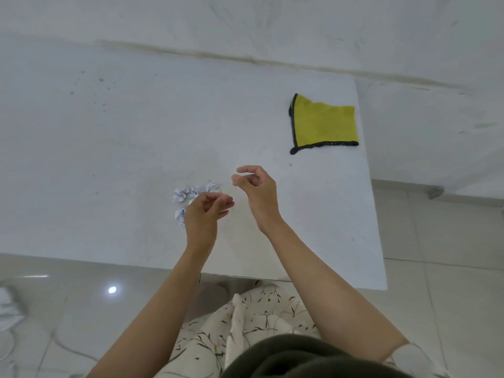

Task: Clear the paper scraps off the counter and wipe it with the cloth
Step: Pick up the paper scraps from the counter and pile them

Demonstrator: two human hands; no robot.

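Near the front edge of the white counter (109, 137), both hands hover over a small cluster of crumpled paper scraps (191, 193) — we're right at the gathering step. The left hand (203, 214) sits just above the scraps, partly covering them, fingers curled loosely inward; I can't tell whether its grip has a piece yet. The right hand (257, 186) hangs a little to the right of the pile, thumb and forefinger drawn toward each other but with nothing visible between them — an empty, half-closed grip.

Next move, by my read: pinch or sweep the scraps together and lift them off, taking care that the light pieces don't scatter.

Far right on the counter lies the yellow cloth (326, 124) with its dark trim, flat, reaching the right edge, well apart from both hands and untouched. Wiping looks to be the later step.

As for the surface — pale, with faint specks toward the far left. Behind it rises a light marbled wall (245, 20); below, glossy floor tiles (450, 268) catching a lamp's reflection.
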